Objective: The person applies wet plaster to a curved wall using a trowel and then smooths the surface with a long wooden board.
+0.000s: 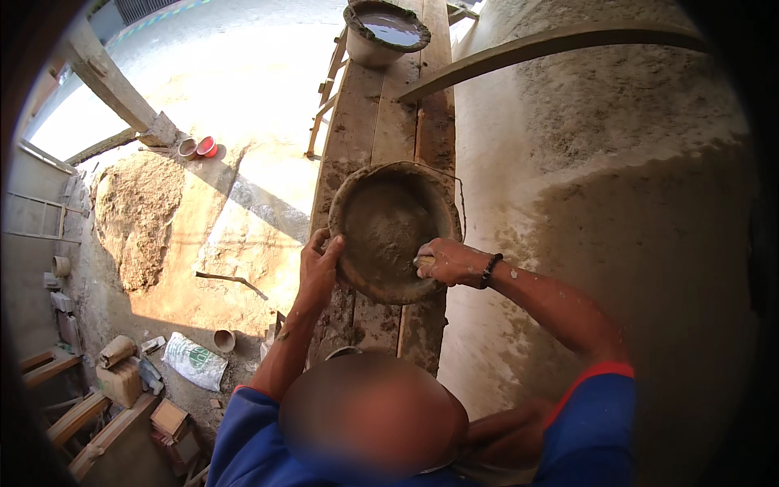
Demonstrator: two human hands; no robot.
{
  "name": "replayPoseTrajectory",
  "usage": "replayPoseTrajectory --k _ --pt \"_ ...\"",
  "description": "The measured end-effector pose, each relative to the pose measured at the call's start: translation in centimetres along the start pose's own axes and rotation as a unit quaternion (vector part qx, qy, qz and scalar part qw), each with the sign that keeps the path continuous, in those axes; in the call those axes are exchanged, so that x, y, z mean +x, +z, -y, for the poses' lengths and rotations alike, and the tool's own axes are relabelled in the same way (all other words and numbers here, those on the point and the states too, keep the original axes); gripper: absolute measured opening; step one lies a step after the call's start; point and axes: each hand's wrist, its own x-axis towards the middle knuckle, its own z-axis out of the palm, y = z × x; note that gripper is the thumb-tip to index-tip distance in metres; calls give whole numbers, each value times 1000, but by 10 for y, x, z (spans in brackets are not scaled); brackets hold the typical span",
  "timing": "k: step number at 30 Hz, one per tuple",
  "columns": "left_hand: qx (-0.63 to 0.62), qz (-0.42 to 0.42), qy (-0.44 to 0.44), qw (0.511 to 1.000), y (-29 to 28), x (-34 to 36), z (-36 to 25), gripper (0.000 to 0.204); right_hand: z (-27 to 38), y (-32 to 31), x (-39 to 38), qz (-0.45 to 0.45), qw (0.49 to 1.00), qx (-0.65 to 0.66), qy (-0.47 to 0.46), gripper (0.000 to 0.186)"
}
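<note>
A round, mud-caked bucket [361, 284] stands on the plank scaffold, with wet grey mortar [385, 223] inside. My left hand [319, 264] grips its left rim, thumb over the edge and fingers curled outside. Over the near right side of the bucket, my right hand [454, 261] is closed round the short handle of what looks like a trowel [424, 261]. The blade cannot be made out against the mortar. A thin wire bail hangs along the bucket's right side.
Farther along the planks [357, 122] sits a bucket of water [393, 31]. A wooden pole [552, 53] slants across from the planks toward a part-wet plastered wall [600, 211]. Below left lie a sand heap [139, 215], a red bucket [207, 147] and a white sack [195, 362].
</note>
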Motion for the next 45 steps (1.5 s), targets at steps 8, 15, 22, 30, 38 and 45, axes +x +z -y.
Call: replayPoseTrajectory --k 8,15,22,30,38,45 --pt "10 -15 -4 1000 -2 0 0 31 -13 -9 -28 -21 977 210 19 21" --pt "10 -26 13 1000 -7 2 5 30 1 -41 -68 -265 895 -348 -88 43" --pt "2 0 -12 1000 0 3 -1 29 -13 -10 -12 -195 875 -436 -83 11" --pt "-1 -1 -8 1000 -4 -1 -5 26 -12 30 -20 -177 866 -447 -137 12" --pt "0 -7 7 1000 -11 6 7 24 45 -54 -45 -263 852 -433 -135 26" --pt "-17 14 13 1000 5 5 12 18 -6 -10 7 -175 878 -436 -87 15"
